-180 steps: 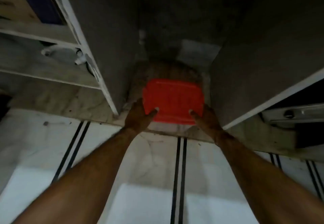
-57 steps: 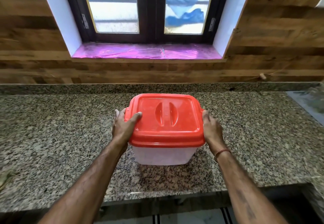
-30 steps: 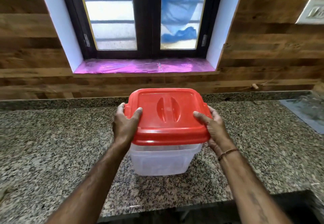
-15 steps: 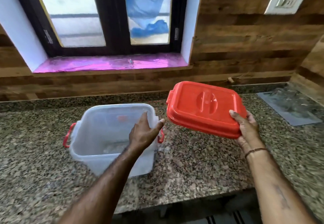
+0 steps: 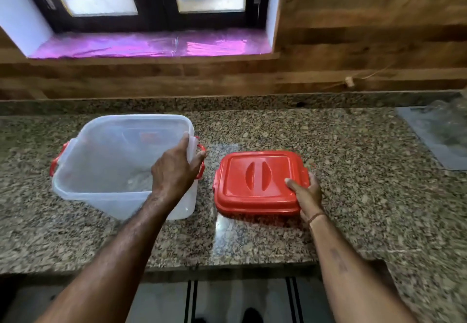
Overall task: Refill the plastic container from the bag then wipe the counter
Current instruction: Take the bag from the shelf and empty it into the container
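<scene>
A clear plastic container (image 5: 106, 160) with red side handles stands uncovered on the granite counter (image 5: 353, 196), left of centre; a little pale residue lies at its bottom. My left hand (image 5: 174, 171) grips its right rim, fingers inside and thumb outside near the red handle. The container's red lid (image 5: 257, 183) lies flat on the counter just to the right. My right hand (image 5: 307, 192) holds the lid's near right corner, thumb on top. No bag is in sight.
A wooden backsplash and a window with a purple-lined sill (image 5: 151, 44) rise behind the counter. A clear plastic sheet with crumpled wrap (image 5: 439, 135) lies at the far right. The counter's front edge runs below my forearms, with tiled floor underneath.
The lid came off the container and my right hand carried it right and lowered it onto the counter. My left hand moved to the container's right rim and grips it.
</scene>
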Tool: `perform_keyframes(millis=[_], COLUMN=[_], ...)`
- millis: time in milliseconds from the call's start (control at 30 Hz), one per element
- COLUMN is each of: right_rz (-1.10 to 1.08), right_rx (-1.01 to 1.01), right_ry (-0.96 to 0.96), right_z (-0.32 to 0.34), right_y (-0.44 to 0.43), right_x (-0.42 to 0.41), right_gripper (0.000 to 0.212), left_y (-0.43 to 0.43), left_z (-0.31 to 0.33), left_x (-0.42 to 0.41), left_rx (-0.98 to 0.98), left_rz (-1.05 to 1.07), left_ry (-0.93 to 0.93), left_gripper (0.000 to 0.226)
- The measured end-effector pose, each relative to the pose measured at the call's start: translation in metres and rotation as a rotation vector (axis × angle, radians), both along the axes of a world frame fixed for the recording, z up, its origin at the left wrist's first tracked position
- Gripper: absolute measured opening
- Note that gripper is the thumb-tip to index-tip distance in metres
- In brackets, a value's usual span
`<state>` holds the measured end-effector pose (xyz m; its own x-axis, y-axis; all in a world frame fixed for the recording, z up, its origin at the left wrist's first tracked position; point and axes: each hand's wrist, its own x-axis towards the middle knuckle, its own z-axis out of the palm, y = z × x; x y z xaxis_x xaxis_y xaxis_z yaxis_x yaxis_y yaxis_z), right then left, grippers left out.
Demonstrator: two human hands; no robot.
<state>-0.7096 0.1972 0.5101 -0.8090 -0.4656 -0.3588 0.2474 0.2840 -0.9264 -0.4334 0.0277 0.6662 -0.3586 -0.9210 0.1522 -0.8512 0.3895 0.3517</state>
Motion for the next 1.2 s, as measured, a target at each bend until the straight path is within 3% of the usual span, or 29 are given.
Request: perform_keyframes(millis=[167,300,433,600,833,1033,1200], right_rz=[0.069,0.103,0.1,0.109,0.303,0.422,0.559], right_rx=[0.345,0.524,0.573,0.328,-0.025,-0.204,-0.254], right_ry=[0.224,0.382,0.375,0.442,0.574,0.692,0.828], right_z=[-0.029,-0.01,0.004,0.05,0.156,0.232,0.287], right_y=[0.0,-0.003,-0.004,-0.032,-0.124,-0.202,-0.283], right_x=[0.005,0.018,0.028,0.049,0.109,0.202,0.335], right_gripper=[0.062,0.059,0.063,0.058,0.042,0.041,0.03], left_y=[-0.004,-0.005,-0.004,-0.007,-0.031,-0.079,-0.138], left_z=[-0.002,-0.003,-0.002,0.003,0.045,0.091,0.138], left_x=[-0.001,-0.002,-0.003,0.007,0.069,0.177,0.328], left_rx=[0.011,0.006,0.018,0.074,-0.007,-0.125,-0.222], left_rz=[0.017,0.026,0.041,0.037,0.07,0.12,0.206], left_ry=[0.024,0.022,0.021,0.16,0.228,0.254,0.256], left_gripper=[0.07,0.07,0.07,0.077,0.071,0.064,0.061])
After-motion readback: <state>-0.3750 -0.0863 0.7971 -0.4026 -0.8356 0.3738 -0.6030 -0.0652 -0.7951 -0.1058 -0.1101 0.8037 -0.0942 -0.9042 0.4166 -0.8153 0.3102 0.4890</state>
